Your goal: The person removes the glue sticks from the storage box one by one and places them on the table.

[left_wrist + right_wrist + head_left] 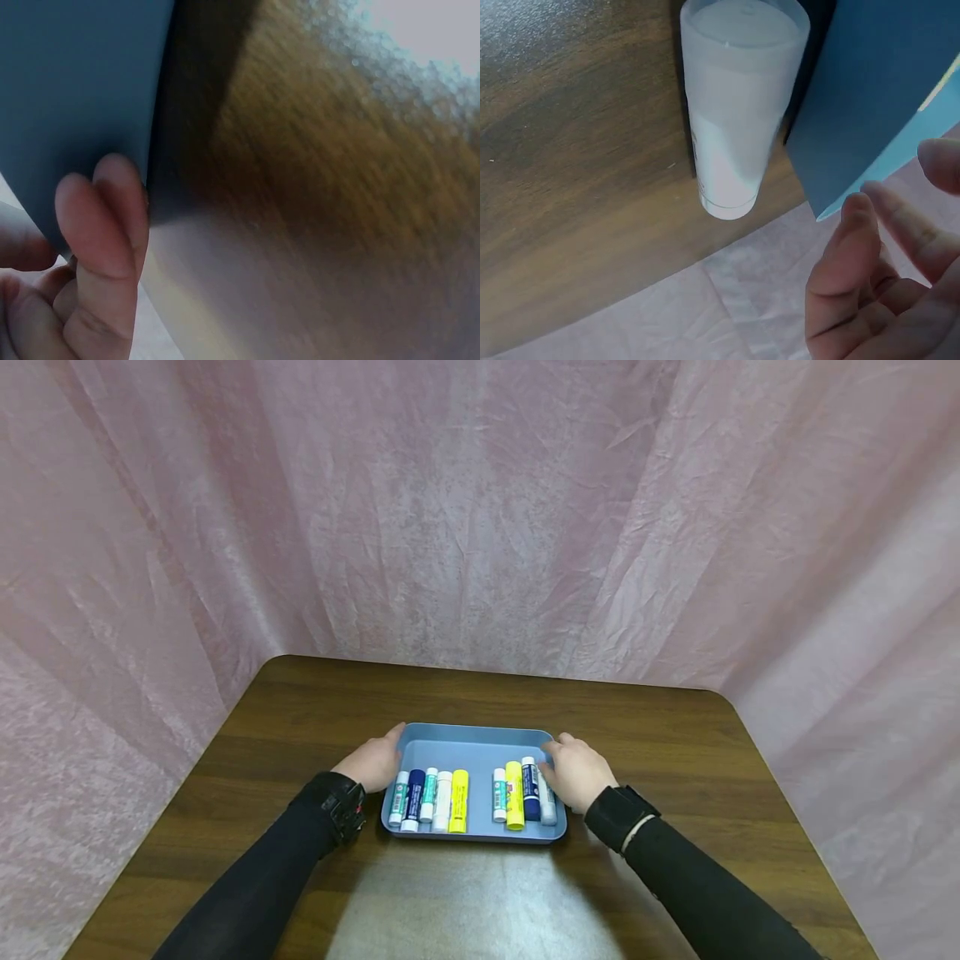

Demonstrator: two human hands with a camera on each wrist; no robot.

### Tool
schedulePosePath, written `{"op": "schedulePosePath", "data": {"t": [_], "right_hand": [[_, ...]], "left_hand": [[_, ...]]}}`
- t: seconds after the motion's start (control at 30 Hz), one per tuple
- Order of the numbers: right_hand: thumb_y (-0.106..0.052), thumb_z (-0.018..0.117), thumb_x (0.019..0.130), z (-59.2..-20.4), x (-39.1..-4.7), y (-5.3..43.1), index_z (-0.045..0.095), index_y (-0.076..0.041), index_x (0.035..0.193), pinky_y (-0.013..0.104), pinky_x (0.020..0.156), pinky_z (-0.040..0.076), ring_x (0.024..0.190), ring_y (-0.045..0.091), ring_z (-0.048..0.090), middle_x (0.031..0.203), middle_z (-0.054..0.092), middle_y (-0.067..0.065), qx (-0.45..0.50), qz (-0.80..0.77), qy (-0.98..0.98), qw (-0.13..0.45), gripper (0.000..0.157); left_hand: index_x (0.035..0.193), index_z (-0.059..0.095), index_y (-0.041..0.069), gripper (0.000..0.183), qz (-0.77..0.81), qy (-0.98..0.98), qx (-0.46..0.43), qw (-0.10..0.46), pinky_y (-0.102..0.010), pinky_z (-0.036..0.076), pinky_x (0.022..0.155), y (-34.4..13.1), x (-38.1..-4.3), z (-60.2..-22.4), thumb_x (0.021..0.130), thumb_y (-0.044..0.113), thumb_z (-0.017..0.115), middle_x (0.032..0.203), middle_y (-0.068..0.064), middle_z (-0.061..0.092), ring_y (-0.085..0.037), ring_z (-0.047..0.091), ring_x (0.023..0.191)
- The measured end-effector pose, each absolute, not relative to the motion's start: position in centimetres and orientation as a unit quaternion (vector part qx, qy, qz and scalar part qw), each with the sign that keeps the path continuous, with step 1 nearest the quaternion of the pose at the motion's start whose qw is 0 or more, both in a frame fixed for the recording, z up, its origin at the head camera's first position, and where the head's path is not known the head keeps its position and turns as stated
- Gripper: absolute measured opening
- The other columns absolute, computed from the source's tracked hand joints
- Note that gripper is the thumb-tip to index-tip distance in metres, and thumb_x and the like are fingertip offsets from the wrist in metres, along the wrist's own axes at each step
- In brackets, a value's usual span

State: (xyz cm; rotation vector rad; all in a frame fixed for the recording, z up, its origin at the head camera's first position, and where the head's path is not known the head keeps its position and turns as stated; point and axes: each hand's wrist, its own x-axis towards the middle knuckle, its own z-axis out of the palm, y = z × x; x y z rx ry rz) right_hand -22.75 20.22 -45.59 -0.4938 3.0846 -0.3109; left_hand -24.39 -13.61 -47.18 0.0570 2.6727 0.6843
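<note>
A shallow blue tray [480, 743] lies on the table, glue sticks in two groups inside. At left are a yellow glue stick [458, 802], a navy one [412, 800], a white one [442, 802] and teal-and-white ones. At right are another yellow glue stick [514, 795], a navy one, a teal-and-white one and a translucent white one. My left hand [372, 764] grips the tray's left side, fingers against its wall. My right hand [581, 774] is at the right rim, fingers loosely bent. In the right wrist view, a white glue stick [731, 112] appears beside the tray's wall.
The brown wooden table [480, 685] has rounded far corners. Light glares off its near middle. Pink crushed fabric [480, 527] hangs behind the table and along both sides.
</note>
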Motion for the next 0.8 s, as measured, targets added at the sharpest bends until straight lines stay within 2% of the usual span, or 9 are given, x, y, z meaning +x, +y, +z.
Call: {"op": "schedulePosePath", "data": {"t": [0.13, 0.17, 0.27, 0.4, 0.8], "right_hand": [[-0.027, 0.07, 0.097, -46.0, -22.69, 19.99, 0.073, -0.008, 0.123, 0.042, 0.086, 0.057, 0.097, 0.023, 0.06, 0.11, 0.066, 0.01, -0.163, -0.074, 0.984, 0.009, 0.033], [-0.027, 0.07, 0.097, -46.12, -22.7, 19.96, 0.073, -0.008, 0.122, 0.041, 0.085, 0.056, 0.096, 0.023, 0.059, 0.109, 0.066, 0.01, -0.165, -0.067, 0.984, 0.01, 0.033], [-0.028, 0.069, 0.097, -46.41, -22.77, 19.9, 0.074, -0.007, 0.121, 0.04, 0.084, 0.055, 0.094, 0.023, 0.057, 0.107, 0.065, 0.009, -0.177, -0.047, 0.983, 0.01, 0.033], [-0.03, 0.069, 0.097, -46.56, -22.84, 19.78, 0.075, -0.005, 0.12, 0.039, 0.084, 0.052, 0.093, 0.023, 0.056, 0.105, 0.064, 0.01, -0.19, -0.02, 0.981, 0.008, 0.034], [-0.035, 0.068, 0.098, -46.52, -23.17, 19.48, 0.075, -0.003, 0.116, 0.036, 0.078, 0.049, 0.087, 0.022, 0.051, 0.099, 0.06, 0.009, -0.205, 0.035, 0.978, 0.026, 0.037]], "left_hand": [[0.164, 0.013, 0.007, 0.062, 0.24, 0.952, 0.019, 0.19, -0.051, 0.048, 0.105, -13.61, -24.41, -47.22, 0.11, 0.019, 0.04, 0.149, -0.022, 0.053, -0.023, 0.068, 0.106], [0.164, 0.013, 0.007, 0.062, 0.238, 0.952, 0.02, 0.189, -0.051, 0.048, 0.105, -13.63, -24.39, -47.21, 0.11, 0.019, 0.04, 0.149, -0.022, 0.053, -0.023, 0.068, 0.106], [0.164, 0.013, 0.007, 0.061, 0.239, 0.952, 0.019, 0.191, -0.052, 0.046, 0.108, -13.65, -24.41, -47.17, 0.11, 0.019, 0.039, 0.151, -0.022, 0.051, -0.029, 0.066, 0.119], [0.164, 0.012, 0.007, 0.061, 0.241, 0.951, 0.018, 0.191, -0.055, 0.04, 0.113, -13.63, -24.44, -47.11, 0.11, 0.02, 0.038, 0.155, -0.023, 0.047, -0.036, 0.053, 0.137], [0.164, 0.012, 0.008, 0.061, 0.245, 0.95, 0.016, 0.193, -0.056, 0.04, 0.113, -13.65, -24.39, -46.97, 0.11, 0.02, 0.038, 0.156, -0.023, 0.045, -0.037, 0.052, 0.137]]}}
